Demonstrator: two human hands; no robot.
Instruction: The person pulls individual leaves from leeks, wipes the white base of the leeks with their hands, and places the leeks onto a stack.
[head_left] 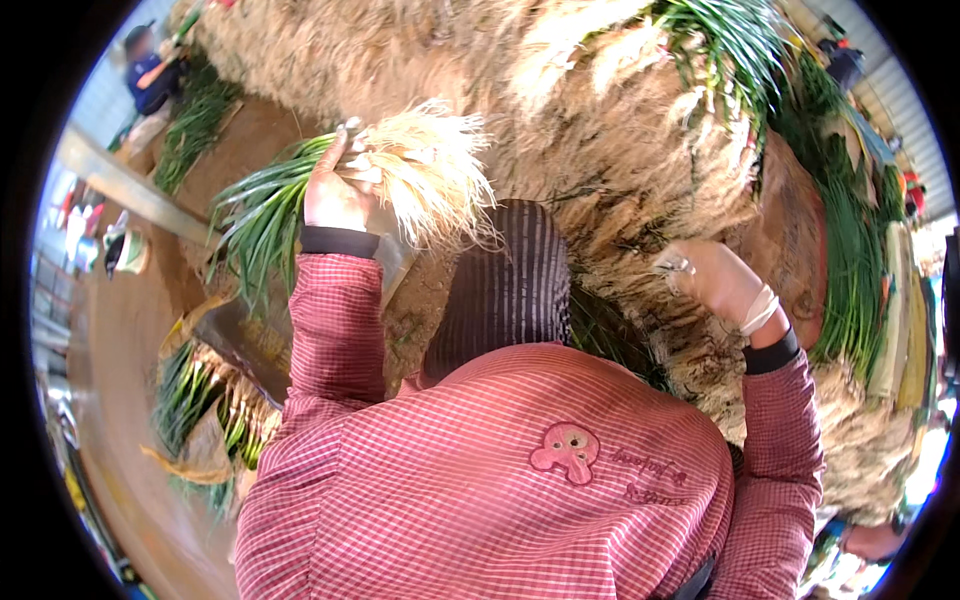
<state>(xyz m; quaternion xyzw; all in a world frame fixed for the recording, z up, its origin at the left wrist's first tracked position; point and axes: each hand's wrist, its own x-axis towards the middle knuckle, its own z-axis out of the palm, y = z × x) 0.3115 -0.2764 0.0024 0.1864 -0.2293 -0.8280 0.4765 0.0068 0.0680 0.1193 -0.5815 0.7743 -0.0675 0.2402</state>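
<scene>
My left hand (336,200) is closed round a bunch of spring onions (425,170), raised in front of me on the left. Its pale, stringy roots fan out to the right, and its green leaves hang down to the left. Out to the right, my right hand (715,283), in what looks like a thin pale glove with a band at the wrist, has its fingers curled together. Whatever may be pinched at its fingertips is too small to make out. Just beyond that hand lies a large heap of spring onions (620,150) with the roots facing me.
Green leaves (725,45) top the heap at the far right, and more spring onions (845,270) line the right side. Bundled spring onions (250,415) lie at lower left. A pale pole (135,190) slants across the left. Another person (150,80) is at the far left.
</scene>
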